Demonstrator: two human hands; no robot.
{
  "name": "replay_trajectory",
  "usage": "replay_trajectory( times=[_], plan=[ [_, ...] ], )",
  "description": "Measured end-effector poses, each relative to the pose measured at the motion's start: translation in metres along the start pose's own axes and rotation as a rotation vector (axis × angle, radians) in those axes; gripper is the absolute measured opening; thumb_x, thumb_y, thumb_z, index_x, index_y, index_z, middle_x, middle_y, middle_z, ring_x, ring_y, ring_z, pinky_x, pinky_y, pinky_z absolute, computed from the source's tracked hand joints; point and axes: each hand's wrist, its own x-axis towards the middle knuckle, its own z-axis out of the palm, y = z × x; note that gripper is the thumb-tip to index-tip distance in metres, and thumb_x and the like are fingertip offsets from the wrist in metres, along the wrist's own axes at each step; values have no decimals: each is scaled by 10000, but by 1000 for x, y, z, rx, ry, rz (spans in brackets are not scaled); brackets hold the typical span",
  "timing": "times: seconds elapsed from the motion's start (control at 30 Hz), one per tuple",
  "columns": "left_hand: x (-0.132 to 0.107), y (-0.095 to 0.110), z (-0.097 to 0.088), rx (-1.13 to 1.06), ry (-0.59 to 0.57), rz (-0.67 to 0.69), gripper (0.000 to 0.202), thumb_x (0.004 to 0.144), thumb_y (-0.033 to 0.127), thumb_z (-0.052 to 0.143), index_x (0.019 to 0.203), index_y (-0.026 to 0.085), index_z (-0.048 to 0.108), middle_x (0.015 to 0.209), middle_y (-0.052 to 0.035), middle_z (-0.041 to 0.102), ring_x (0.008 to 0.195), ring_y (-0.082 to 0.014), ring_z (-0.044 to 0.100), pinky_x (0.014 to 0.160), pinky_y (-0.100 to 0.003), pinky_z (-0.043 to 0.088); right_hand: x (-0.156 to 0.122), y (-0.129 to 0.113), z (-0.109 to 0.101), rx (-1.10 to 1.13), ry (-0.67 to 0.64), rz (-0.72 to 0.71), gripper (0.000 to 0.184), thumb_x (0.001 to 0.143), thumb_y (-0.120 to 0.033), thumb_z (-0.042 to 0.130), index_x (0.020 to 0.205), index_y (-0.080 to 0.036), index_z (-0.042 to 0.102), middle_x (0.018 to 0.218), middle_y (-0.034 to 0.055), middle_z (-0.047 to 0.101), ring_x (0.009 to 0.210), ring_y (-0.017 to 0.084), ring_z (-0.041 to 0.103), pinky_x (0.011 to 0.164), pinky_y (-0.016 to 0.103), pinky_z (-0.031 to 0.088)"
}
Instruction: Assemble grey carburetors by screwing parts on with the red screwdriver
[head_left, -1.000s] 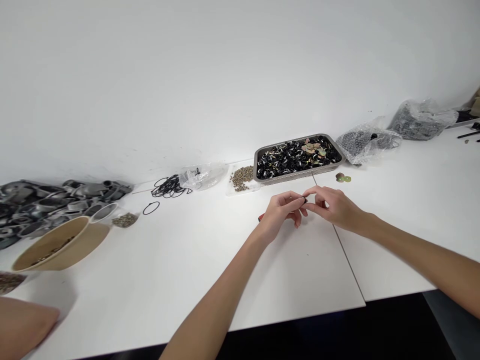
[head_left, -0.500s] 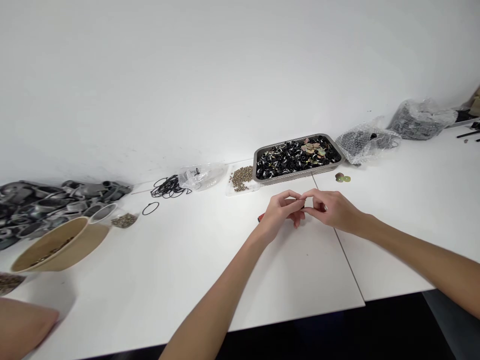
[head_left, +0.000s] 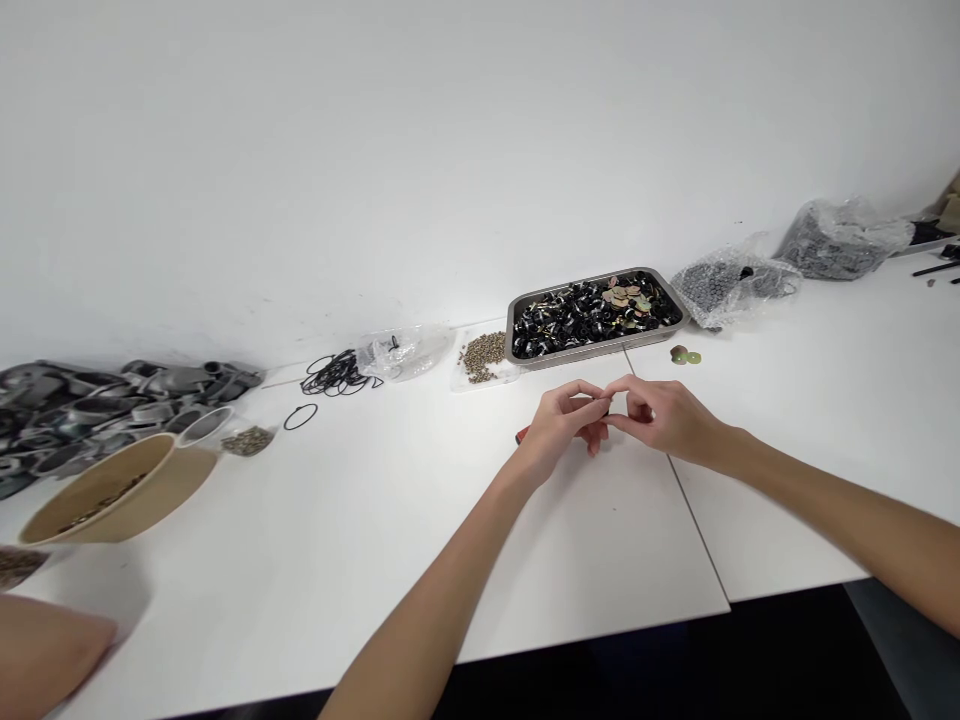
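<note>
My left hand [head_left: 564, 422] and my right hand [head_left: 660, 415] meet fingertip to fingertip just above the white table. Between their pinched fingers is a small dark part [head_left: 607, 408], mostly covered, so its kind cannot be made out. Behind my left hand the end of a red and black object [head_left: 522, 435] peeks out; I cannot tell whether the hand holds it. Beyond the hands stands a metal tray [head_left: 577, 354] heaped with black parts and some brassy discs. Two round discs [head_left: 685, 356] lie on the table right of it.
Small brassy pieces [head_left: 484, 355] lie on a plastic sheet left of the tray. Further left are black rings [head_left: 337, 373], a tan bowl [head_left: 161, 490] and grey plastic parts [head_left: 97, 410]. Clear bags [head_left: 731, 285] sit at right. Another person's arm [head_left: 52, 650] enters at lower left.
Both hands stay in the same place, still pinched together. The fingertips shift very slightly, and a little more of the dark part shows between them.
</note>
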Motion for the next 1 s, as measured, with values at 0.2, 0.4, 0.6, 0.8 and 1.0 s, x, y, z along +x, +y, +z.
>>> replay_trajectory(
  times=[0.2, 0.4, 0.6, 0.8, 1.0],
  plan=[
    [1, -1, 1, 22, 11, -1, 258, 775, 363, 698, 851, 133, 611, 595, -17, 577, 502, -109, 527, 468, -240, 450, 3, -2, -6, -28, -106, 77, 233, 904, -336, 558, 1090, -195, 575, 565, -63, 489, 512, 77, 434, 535, 204, 331],
    [3, 3, -1, 21, 67, 16, 246, 768, 356, 692, 834, 137, 600, 654, 10, 536, 473, -93, 529, 454, -248, 452, 16, 0, -38, 34, -164, 222, 367, 896, -493, 549, 1172, -253, 571, 972, 26, 635, 814, 136, 575, 689, 249, 434],
    [3, 1, -5, 19, 71, 61, 240, 722, 286, 711, 904, 155, 624, 812, 8, 536, 473, -75, 550, 444, -251, 457, 62, 24, -60, -148, -97, 268, 168, 880, -298, 536, 942, -179, 636, 982, 67, 649, 860, 176, 581, 748, 300, 438],
    [3, 3, -6, 37, 67, 56, 226, 727, 287, 703, 890, 154, 622, 786, 13, 542, 455, -68, 542, 446, -242, 455, 110, 46, -27, -240, -86, 324, 194, 833, -322, 609, 793, -139, 658, 879, 109, 659, 842, 206, 590, 750, 312, 444],
    [5, 3, -11, 24, 90, 58, 228, 731, 297, 711, 881, 152, 618, 766, 15, 538, 445, -74, 539, 444, -245, 448, 117, 61, -2, -214, -36, 339, 135, 811, -199, 610, 882, -119, 691, 888, 98, 666, 835, 181, 589, 775, 289, 434]
  ],
)
